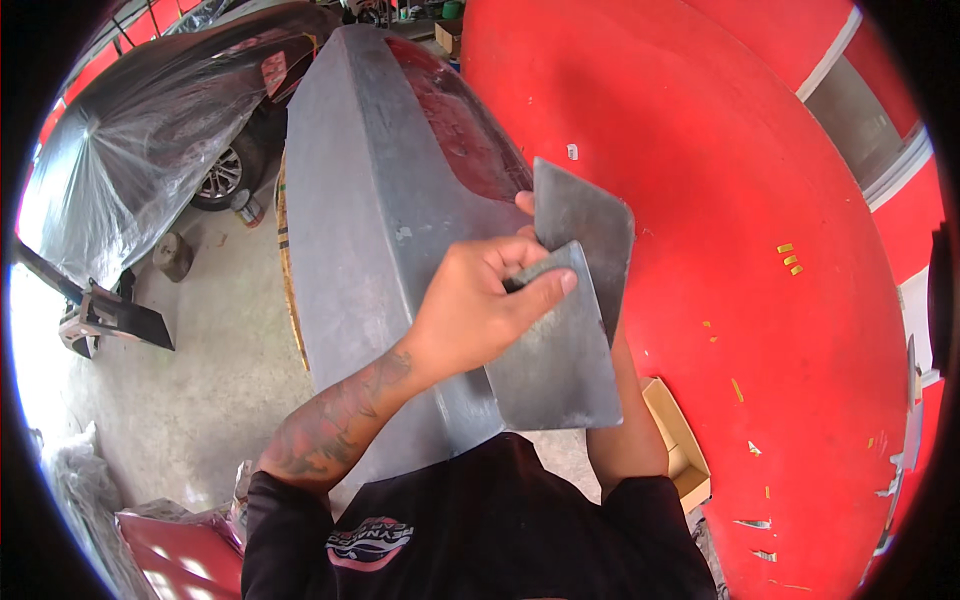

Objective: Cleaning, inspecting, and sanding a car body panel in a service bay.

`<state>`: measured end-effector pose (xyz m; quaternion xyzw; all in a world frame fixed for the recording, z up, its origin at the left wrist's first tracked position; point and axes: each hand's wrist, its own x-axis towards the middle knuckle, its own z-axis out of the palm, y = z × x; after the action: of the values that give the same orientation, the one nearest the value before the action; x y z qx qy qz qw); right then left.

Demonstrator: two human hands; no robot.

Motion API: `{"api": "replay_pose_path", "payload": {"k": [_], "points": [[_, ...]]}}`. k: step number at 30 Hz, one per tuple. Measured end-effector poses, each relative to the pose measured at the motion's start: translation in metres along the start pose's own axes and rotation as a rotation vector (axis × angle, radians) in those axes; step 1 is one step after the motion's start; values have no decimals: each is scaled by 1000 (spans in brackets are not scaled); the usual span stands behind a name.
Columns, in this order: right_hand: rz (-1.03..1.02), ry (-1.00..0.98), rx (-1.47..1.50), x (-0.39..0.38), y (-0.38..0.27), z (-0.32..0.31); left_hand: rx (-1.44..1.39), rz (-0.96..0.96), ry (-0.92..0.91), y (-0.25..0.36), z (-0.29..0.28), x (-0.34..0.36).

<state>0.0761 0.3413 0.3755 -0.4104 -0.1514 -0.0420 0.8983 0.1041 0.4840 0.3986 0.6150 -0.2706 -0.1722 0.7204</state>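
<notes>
My left hand (480, 305) pinches the near grey spreader blade (555, 355) between thumb and fingers. My right hand (524, 205), mostly hidden, seems to grip the second blade (585, 225) behind it. Beyond lies the grey primed body panel (370, 200), then the plastic-wrapped car (150, 130).

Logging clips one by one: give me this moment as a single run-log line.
left hand: grips lower grey spreader blade | right hand: mostly hidden, holds upper grey blade | blades overlap | behind: grey primed body panel
</notes>
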Motion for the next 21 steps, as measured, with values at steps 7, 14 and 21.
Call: {"api": "replay_pose_path", "payload": {"k": [7,14,21], "points": [[191,83,-386,-13,4,-36,-218,60,172,22,-22,17],[-204,522,-53,-7,-32,-33,-390,1,254,1,-39,17],[-506,562,-298,-21,-15,-5,-258,-2,208,-20,-31,20]]}}
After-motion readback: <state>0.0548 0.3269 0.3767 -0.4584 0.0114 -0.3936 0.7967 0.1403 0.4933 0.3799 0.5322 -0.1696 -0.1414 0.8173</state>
